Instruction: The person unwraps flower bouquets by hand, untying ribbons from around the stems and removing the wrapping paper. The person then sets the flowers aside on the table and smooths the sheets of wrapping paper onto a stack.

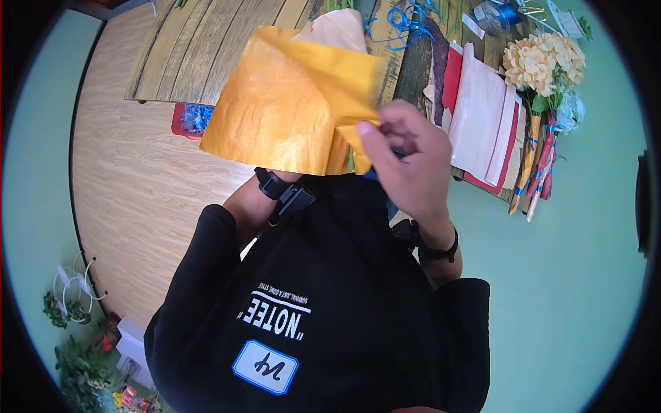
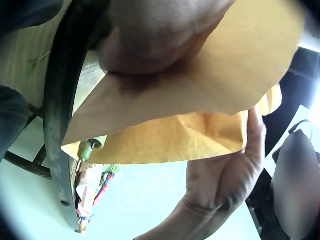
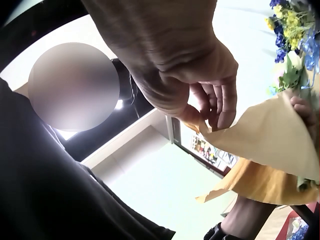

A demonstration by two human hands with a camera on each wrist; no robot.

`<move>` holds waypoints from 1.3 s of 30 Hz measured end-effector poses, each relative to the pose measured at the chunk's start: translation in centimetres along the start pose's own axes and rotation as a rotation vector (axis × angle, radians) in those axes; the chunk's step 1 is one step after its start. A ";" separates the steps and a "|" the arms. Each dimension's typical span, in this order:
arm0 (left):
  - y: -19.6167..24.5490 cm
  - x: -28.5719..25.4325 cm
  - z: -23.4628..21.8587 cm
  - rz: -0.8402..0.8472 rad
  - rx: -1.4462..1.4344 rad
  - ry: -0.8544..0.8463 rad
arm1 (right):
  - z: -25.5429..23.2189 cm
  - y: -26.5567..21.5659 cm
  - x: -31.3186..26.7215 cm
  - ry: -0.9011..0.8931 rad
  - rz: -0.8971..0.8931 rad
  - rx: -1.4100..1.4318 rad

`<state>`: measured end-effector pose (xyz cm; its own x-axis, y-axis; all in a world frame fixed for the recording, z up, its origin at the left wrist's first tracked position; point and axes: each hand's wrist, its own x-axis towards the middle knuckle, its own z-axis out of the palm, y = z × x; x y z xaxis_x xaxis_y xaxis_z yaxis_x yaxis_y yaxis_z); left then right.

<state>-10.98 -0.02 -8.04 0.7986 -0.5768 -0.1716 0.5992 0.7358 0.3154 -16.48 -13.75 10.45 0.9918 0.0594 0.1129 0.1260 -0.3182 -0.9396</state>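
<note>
A sheet of yellow wrapping paper, paler on its inner face, is folded loosely around green stems, whose ends show at the paper's lower edge in the left wrist view. My right hand pinches the sheet's right edge between thumb and fingers; the right wrist view shows the same pinch by the right hand. The paper covers my left hand in the head view. In the left wrist view the left hand lies against the paper, and its fingers curl round the paper's edge in the right wrist view.
On the wooden table, blue ribbon lies at the back, with white and red paper to the right. Wrapped flowers lie at the table's right end. A red container with blue material is below the left edge.
</note>
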 end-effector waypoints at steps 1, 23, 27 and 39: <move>-0.2 0.1 0.2 -0.002 0.004 -0.007 | -0.7 0.2 -0.7 0.095 0.114 0.059; -1.3 1.1 2.8 -0.088 0.135 -0.125 | -4.2 2.2 -8.8 0.445 0.469 -0.004; -1.3 1.0 3.0 -0.112 0.148 -0.141 | -1.3 4.0 -3.8 0.301 0.186 -0.252; -0.3 1.5 2.6 -0.079 0.138 -0.159 | 1.4 7.7 1.3 0.027 0.386 -0.324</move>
<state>-10.08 -2.02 -5.95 0.7239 -0.6877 -0.0551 0.6378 0.6367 0.4333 -14.28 -14.75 2.90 0.9668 -0.1440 -0.2110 -0.2551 -0.5898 -0.7662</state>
